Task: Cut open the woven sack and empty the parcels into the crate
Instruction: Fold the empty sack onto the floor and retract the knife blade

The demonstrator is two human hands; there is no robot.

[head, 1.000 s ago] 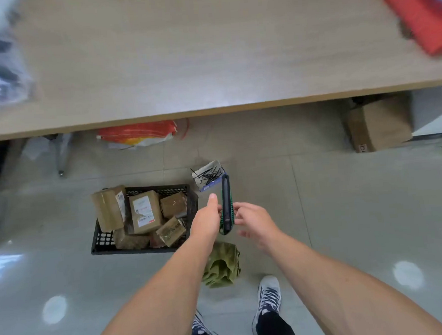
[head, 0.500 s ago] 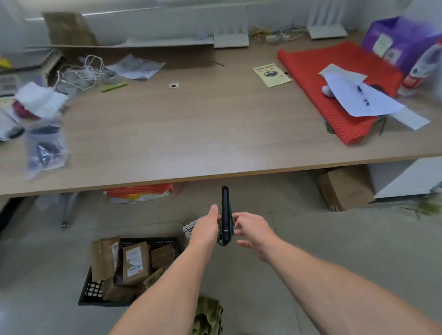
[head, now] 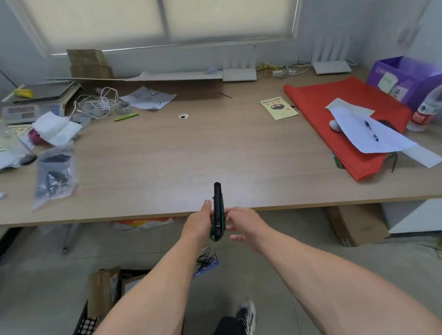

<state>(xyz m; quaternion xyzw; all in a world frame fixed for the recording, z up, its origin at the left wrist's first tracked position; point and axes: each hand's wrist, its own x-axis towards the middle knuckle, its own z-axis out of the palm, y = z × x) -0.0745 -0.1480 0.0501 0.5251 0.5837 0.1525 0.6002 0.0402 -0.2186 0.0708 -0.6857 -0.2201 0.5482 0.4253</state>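
A black and green utility knife points upright away from me, just in front of the table's near edge. My left hand grips its handle from the left, thumb up along it. My right hand touches the handle from the right with loose fingers. Low on the left, the black crate stands on the floor with brown cardboard parcels in it, partly hidden by my left forearm. The woven sack is out of sight.
A wide wooden table fills the view ahead. A red mat with papers lies at its right, a plastic bag and clutter at its left. A cardboard box sits under the table. A packet of black ties lies on the floor.
My view has tilted up from the floor to the table. Both hands with the knife have risen toward the table edge, and the crate has slid to the bottom left of view.
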